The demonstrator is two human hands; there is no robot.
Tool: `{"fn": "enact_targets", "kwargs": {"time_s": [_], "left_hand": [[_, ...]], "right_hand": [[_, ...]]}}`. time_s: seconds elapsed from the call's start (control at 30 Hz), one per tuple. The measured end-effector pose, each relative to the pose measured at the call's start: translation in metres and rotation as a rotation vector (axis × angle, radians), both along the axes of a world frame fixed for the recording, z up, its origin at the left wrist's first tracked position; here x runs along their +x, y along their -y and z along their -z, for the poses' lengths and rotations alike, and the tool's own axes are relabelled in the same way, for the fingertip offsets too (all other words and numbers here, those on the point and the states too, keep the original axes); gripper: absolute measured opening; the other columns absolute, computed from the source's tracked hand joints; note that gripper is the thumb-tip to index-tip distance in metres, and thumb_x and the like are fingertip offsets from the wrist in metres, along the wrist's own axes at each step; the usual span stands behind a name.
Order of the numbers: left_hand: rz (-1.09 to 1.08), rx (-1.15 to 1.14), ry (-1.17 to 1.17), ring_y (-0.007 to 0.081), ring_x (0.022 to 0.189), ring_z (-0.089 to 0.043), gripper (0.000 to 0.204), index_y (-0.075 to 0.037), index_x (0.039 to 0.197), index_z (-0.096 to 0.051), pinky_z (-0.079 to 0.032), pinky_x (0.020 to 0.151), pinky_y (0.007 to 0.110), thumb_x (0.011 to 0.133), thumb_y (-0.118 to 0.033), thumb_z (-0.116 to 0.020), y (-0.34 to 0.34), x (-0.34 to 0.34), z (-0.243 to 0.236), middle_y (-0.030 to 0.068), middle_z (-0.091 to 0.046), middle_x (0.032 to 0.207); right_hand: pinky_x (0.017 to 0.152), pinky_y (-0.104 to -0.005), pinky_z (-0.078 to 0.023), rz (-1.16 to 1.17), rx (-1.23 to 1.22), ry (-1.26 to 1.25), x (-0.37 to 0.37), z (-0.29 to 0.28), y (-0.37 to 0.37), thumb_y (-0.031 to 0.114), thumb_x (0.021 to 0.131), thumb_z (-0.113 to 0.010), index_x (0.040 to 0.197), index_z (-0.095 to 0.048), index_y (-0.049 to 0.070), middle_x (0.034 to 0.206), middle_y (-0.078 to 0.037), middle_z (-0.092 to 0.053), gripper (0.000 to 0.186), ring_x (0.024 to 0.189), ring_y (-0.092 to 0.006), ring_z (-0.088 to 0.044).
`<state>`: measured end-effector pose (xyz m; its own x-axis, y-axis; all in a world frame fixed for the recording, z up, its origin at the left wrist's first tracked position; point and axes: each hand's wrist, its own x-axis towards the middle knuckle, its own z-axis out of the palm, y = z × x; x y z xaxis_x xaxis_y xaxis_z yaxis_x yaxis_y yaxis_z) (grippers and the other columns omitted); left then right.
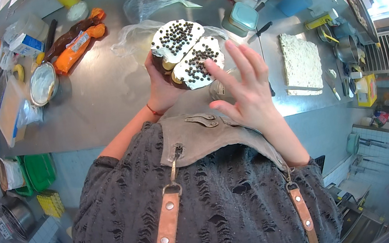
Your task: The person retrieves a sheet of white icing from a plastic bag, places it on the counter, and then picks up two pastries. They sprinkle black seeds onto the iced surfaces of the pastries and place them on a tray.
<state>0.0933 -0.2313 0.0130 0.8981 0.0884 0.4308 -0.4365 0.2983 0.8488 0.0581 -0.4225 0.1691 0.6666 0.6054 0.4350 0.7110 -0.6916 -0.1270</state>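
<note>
Over this metal table [93, 100] I judge the cream-topped cakes [177, 38] soft, easily smeared, best held low, where left fingers [150, 68] grip, right fingers [241, 60] spread apart.

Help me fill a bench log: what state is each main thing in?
Topped pieces: white-coated, studded with dark balls, held
Left hand: gripping the pieces
Right hand: fingers spread, near the pieces
Round bowl: white stuff inside
Orange bag: plump, lying down
Clear plastic bag: crumpled
White slab: lying flat
</note>
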Motion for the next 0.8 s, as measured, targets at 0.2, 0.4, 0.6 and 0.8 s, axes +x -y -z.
{"fn": "enact_targets", "kwargs": {"time_s": [0.2,0.4,0.6,0.8], "left_hand": [[0.014,0.098,0.077,0.0309,0.139,-0.051,0.115,-0.018,0.15,-0.007,-0.051,0.111,0.048,0.073,-0.003,-0.092,-0.004,0.003,-0.004,0.0182,-0.036,0.156],[0.034,0.09,0.064,0.0301,0.14,-0.05,0.122,-0.018,0.151,-0.006,-0.05,0.112,0.047,0.068,-0.004,-0.096,-0.005,0.005,0.005,0.0171,-0.035,0.156],[0.0,0.159,0.057,0.0291,0.139,-0.05,0.128,-0.018,0.153,-0.004,-0.05,0.112,0.047,0.066,-0.004,-0.097,-0.008,0.002,0.01,0.0157,-0.034,0.156],[-0.114,0.138,0.081,0.0241,0.136,-0.05,0.122,-0.008,0.152,-0.008,-0.044,0.112,0.042,0.069,-0.014,-0.097,-0.002,-0.002,0.013,0.0156,-0.041,0.149]], "right_hand": [[0.124,-0.0487,-0.012,0.065,-0.088,-0.025,0.002,0.007,-0.006,0.064,0.102,-0.044,0.149,-0.058,0.025,0.164,-0.014,-0.035,0.062,0.15,-0.0332,-0.025],[0.123,-0.0493,-0.012,0.098,-0.051,-0.086,0.007,0.004,-0.007,0.056,0.099,-0.055,0.15,-0.057,0.024,0.164,-0.014,-0.035,0.06,0.149,-0.0336,-0.026],[0.123,-0.0496,-0.013,0.146,-0.048,-0.051,0.011,0.008,-0.005,0.055,0.102,-0.049,0.15,-0.056,0.02,0.164,-0.016,-0.034,0.06,0.149,-0.0348,-0.027],[0.121,-0.0488,-0.015,0.207,0.06,-0.048,0.023,0.009,0.002,0.055,0.101,-0.051,0.148,-0.059,0.019,0.164,-0.016,-0.034,0.059,0.147,-0.035,-0.028]]}}
